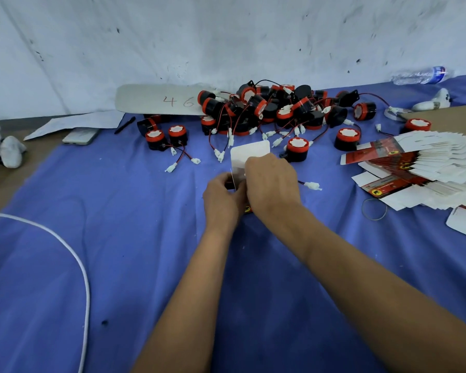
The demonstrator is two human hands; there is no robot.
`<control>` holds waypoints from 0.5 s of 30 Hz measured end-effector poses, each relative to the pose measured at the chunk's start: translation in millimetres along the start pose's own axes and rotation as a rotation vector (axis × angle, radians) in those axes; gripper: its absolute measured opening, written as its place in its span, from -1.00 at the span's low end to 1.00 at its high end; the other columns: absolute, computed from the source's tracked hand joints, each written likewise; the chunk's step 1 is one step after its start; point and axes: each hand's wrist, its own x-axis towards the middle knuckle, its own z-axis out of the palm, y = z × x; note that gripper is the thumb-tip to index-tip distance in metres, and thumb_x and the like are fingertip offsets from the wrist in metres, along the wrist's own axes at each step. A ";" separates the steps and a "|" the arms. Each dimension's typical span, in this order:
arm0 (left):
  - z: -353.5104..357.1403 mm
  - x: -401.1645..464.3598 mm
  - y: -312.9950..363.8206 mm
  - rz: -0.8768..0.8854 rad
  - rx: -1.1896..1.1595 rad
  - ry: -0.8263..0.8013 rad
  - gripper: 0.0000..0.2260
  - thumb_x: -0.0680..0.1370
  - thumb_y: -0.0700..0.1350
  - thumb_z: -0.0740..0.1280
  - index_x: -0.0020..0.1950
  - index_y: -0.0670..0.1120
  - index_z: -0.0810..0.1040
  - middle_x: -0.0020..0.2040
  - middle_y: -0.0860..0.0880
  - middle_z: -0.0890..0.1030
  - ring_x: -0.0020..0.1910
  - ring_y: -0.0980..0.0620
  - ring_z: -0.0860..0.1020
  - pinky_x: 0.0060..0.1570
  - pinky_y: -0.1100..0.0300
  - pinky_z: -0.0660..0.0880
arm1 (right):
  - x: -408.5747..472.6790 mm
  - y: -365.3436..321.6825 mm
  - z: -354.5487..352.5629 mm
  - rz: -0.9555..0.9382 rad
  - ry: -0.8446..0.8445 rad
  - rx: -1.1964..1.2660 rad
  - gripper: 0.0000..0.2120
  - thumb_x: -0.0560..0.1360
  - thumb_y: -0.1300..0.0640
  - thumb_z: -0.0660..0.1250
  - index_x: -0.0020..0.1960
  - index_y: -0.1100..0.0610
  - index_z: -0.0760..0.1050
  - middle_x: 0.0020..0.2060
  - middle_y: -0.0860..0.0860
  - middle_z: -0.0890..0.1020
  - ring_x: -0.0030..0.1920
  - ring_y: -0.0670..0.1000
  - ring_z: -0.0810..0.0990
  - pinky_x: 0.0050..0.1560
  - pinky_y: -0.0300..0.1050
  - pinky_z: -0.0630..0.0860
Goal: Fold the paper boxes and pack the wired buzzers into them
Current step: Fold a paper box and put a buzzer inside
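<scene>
Box (249, 157) in both my grips, held just over the blue worktop (135, 265) at the middle of the view, its white flap standing up and away from me, open end facing the pile. My left hand (222, 196) curls round the near left corner, fingers pinching the wall; my right hand (271, 179) clamps over the top right side, knuckles up, covering most of the body. Both forearms run in from below and meet at the box, right one crossing higher.

Now the key line: a white connector (313, 186) on red and black wire trails out from under my right hand to the right, so I judge a buzzer is already going in and that lead wants tucking before the flap shuts. My right hand is the nearer one for it.

Farther out, the buzzer pile (275, 109) lies straight ahead past the flap, well apart. Flat boxes (414, 168) fan out to my right. A rubber band (374, 209) lies near them.
</scene>
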 end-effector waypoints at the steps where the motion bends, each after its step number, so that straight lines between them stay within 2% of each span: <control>1: 0.2 -0.2 -0.1 0.001 0.017 0.005 -0.66 0.55 -0.15 0.37 -0.40 0.05 0.43 -0.42 0.10 0.53 -0.41 0.07 0.44 -0.32 0.18 0.41 | -0.5 -0.6 2.1 -0.006 -0.002 0.025 -0.66 0.49 0.31 0.31 -0.31 0.10 0.19 -0.25 0.06 0.51 -0.29 0.06 0.35 -0.36 -0.09 0.22; 3: 0.2 -1.0 0.6 0.015 0.033 0.020 -0.69 0.54 -0.17 0.37 -0.38 0.04 0.44 -0.43 0.11 0.51 -0.45 0.13 0.40 -0.39 0.25 0.36 | -0.4 -0.1 3.8 0.001 0.017 0.080 -0.73 0.50 0.27 0.31 -0.21 0.11 0.22 -0.30 0.02 0.41 -0.28 0.05 0.33 -0.41 -0.13 0.14; 5: 0.3 -2.8 2.8 0.021 0.032 0.019 -0.68 0.54 -0.20 0.35 -0.38 0.03 0.43 -0.44 0.10 0.50 -0.44 0.10 0.39 -0.42 0.24 0.35 | 2.4 3.2 5.4 -0.007 0.002 0.117 -0.79 0.53 0.19 0.31 -0.13 0.09 0.26 -0.25 0.03 0.42 -0.17 0.08 0.40 -0.36 -0.14 0.23; 7: 0.4 -4.2 4.5 0.036 0.045 0.000 -0.68 0.54 -0.25 0.33 -0.38 0.03 0.42 -0.42 0.08 0.50 -0.40 0.08 0.42 -0.38 0.19 0.37 | 4.0 4.7 3.8 -0.021 -0.075 0.101 -0.78 0.59 0.11 0.26 -0.18 0.09 0.28 -0.18 0.05 0.45 0.02 0.11 0.44 -0.10 -0.10 0.37; 8: 0.0 -4.9 5.5 0.046 0.040 -0.010 -0.67 0.52 -0.27 0.33 -0.38 0.04 0.41 -0.42 0.09 0.49 -0.40 0.11 0.43 -0.40 0.23 0.36 | 4.5 4.8 2.6 -0.044 -0.108 0.071 -0.75 0.59 0.10 0.24 -0.23 0.10 0.28 -0.18 0.05 0.44 0.04 0.13 0.45 0.03 -0.06 0.36; 10: -1.4 -7.3 9.3 0.065 0.033 -0.031 -0.73 0.44 -0.24 0.33 -0.38 0.05 0.39 -0.43 0.12 0.47 -0.44 0.20 0.42 -0.46 0.35 0.33 | 7.2 2.3 -2.0 -0.099 -0.135 -0.023 -0.68 0.56 0.10 0.24 -0.32 0.07 0.22 -0.22 0.06 0.43 -0.06 0.12 0.45 0.16 -0.01 0.28; 12: -2.4 -7.4 9.3 0.093 0.109 -0.051 -0.87 0.37 -0.15 0.29 -0.34 0.02 0.39 -0.40 0.10 0.49 -0.39 0.19 0.43 -0.42 0.25 0.34 | 11.0 0.0 -6.6 -0.138 -0.167 -0.038 -0.64 0.57 0.04 0.21 -0.34 0.06 0.17 -0.21 0.10 0.43 -0.08 0.14 0.39 0.21 0.03 0.27; 15: -1.6 -6.4 4.8 0.116 0.151 -0.038 -0.93 0.44 -0.22 0.31 -0.18 -0.06 0.47 -0.31 0.02 0.56 -0.28 -0.01 0.47 -0.33 0.06 0.44 | 14.3 -0.4 -10.5 -0.126 -0.224 -0.002 -0.59 0.62 -0.05 0.12 -0.33 0.10 0.14 -0.13 0.18 0.42 0.10 0.23 0.39 0.21 0.05 0.33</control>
